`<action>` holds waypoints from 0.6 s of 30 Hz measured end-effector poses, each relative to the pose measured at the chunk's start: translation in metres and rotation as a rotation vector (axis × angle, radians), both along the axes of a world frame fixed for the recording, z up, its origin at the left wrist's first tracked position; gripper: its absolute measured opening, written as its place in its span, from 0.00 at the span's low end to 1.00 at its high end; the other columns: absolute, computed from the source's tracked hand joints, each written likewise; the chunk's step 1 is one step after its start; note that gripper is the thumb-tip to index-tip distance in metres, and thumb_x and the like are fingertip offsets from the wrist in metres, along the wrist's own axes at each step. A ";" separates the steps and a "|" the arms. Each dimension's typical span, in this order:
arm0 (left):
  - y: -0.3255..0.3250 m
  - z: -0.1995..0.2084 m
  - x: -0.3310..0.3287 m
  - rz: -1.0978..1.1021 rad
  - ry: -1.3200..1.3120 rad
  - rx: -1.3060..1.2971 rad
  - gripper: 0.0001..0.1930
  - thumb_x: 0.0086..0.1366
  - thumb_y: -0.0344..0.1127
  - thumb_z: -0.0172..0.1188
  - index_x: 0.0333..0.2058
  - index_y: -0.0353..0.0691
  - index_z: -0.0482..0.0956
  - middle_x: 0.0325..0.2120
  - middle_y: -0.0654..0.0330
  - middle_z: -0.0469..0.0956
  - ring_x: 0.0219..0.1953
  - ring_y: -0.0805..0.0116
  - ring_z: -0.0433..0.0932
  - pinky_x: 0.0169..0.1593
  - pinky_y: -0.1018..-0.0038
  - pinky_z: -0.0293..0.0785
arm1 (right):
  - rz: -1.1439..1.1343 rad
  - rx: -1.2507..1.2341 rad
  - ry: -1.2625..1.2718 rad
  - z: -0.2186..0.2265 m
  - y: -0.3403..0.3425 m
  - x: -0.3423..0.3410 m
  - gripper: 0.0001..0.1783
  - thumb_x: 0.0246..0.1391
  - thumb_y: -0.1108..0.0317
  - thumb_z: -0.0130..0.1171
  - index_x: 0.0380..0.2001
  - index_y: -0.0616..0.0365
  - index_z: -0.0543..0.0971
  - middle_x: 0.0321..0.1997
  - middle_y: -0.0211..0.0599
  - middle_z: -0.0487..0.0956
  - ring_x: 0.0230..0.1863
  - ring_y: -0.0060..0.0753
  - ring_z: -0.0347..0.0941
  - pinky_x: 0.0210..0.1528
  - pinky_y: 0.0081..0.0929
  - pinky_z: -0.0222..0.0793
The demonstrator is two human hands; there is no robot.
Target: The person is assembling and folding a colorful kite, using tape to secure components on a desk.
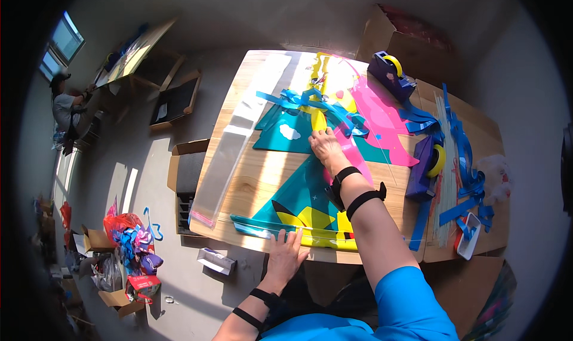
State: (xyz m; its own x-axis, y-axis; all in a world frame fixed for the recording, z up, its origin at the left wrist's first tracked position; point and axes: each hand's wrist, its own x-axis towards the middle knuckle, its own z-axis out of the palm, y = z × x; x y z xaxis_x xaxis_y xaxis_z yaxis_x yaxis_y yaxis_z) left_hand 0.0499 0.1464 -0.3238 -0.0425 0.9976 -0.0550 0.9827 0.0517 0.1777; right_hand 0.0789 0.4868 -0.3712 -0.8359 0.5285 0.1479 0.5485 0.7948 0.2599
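My left hand lies with its fingers spread on the near edge of a triangular teal sheet with yellow and black shapes. A thin pale rod runs along that edge. Farther up the table, my right hand has its fingers bent down at the yellow strip and a pink piece. What its fingertips hold is hidden. Beyond it lie another teal sheet with a white cloud shape, tangled blue ribbons and a large pink sheet.
A long clear plastic sleeve lies along the table's left side. Two purple tape dispensers, thin sticks, blue strips and a white tray are at right. Boxes stand on the floor; a person works far left.
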 end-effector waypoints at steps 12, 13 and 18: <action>-0.004 -0.008 0.001 0.037 0.024 -0.017 0.36 0.62 0.57 0.56 0.63 0.40 0.65 0.50 0.58 0.69 0.58 0.53 0.62 0.62 0.50 0.60 | 0.182 -0.290 -0.207 0.037 0.028 0.016 0.05 0.49 0.71 0.56 0.27 0.50 0.81 0.37 0.32 0.79 0.48 0.35 0.74 0.50 0.32 0.67; -0.006 -0.009 0.002 0.045 0.015 -0.028 0.36 0.62 0.57 0.56 0.63 0.40 0.65 0.51 0.57 0.69 0.58 0.53 0.62 0.62 0.50 0.60 | 0.233 -0.294 -0.192 0.042 0.025 0.020 0.05 0.49 0.71 0.57 0.27 0.50 0.81 0.36 0.32 0.79 0.47 0.36 0.74 0.49 0.32 0.67; -0.005 -0.008 0.000 0.042 0.002 -0.038 0.36 0.63 0.57 0.55 0.63 0.40 0.65 0.53 0.56 0.69 0.60 0.52 0.63 0.63 0.50 0.59 | 0.244 -0.346 -0.104 0.045 0.022 0.032 0.02 0.52 0.74 0.52 0.30 0.56 0.73 0.29 0.38 0.80 0.39 0.44 0.78 0.49 0.40 0.68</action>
